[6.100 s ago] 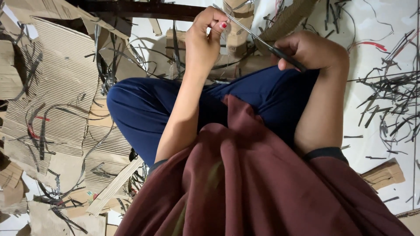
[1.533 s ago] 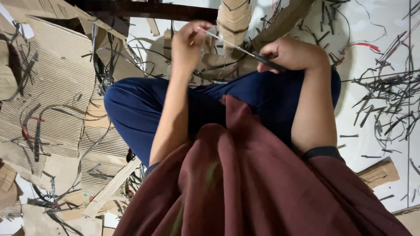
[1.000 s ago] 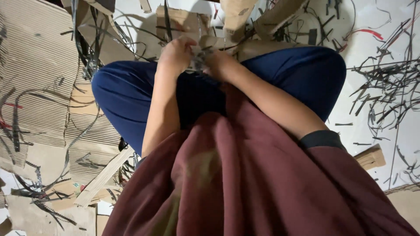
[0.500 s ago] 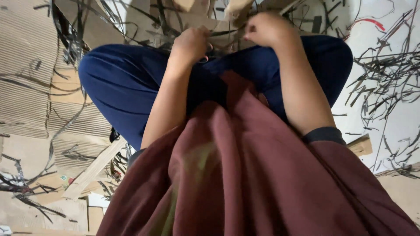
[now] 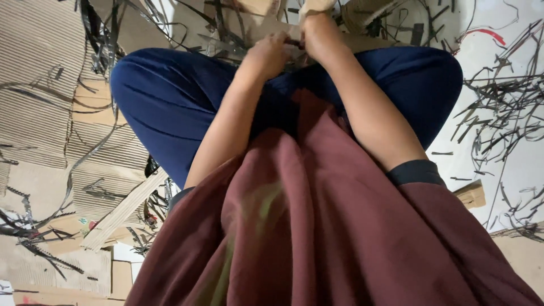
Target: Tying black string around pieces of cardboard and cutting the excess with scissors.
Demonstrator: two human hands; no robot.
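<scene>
My left hand (image 5: 267, 55) and my right hand (image 5: 317, 35) meet at the top of the view, just past my crossed legs in blue trousers (image 5: 170, 96). The left hand's fingers are curled around a small dark object (image 5: 292, 42) that sits between the two hands. My right hand touches the same spot, but its fingers are turned away and hidden. A pale cardboard piece (image 5: 315, 5) shows right above the right hand. A maroon garment (image 5: 317, 238) fills the lower view.
Corrugated cardboard sheets (image 5: 39, 73) lie on the left with a loose cardboard strip (image 5: 122, 212). Several thin dark offcut strips (image 5: 504, 113) are scattered over the white floor on the right. A small cardboard block (image 5: 471, 194) lies by my right elbow.
The hands were apart and raised, the right one holding scissors against a cardboard strip. They have come down and together over my lap. The camera has tilted lower.
</scene>
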